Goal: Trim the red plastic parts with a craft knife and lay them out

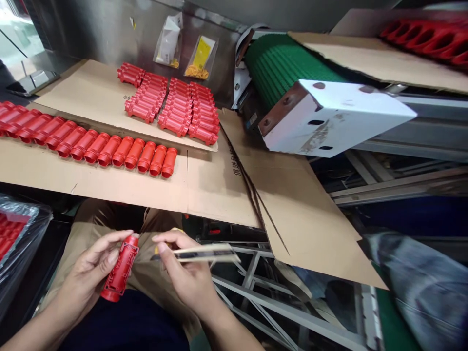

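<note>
Over my lap, my left hand [89, 270] is closed around a red plastic tube [122, 270], which is tilted with a frame-like raised pattern facing up. To its right, and apart from it, my right hand [190, 275] grips a long thin tool [215, 254], pale with a dark strip along it; motion blurs it, so its exact kind is unclear. A small yellow bit [157, 249] shows near the right fingertips. Ahead on the cardboard lies a long row of similar red tubes [98, 147]. Behind them, more red parts [175, 105] lie packed in several columns.
Cardboard sheets [212, 190] cover the worktop. Clear bags, one with yellow rings [197, 70], lie at the back. A green conveyor belt [281, 63] with a white end cover [329, 117] juts in at right. A plastic-lined crate [36, 226] stands left; a person's denim-clad leg [420, 278] is at right.
</note>
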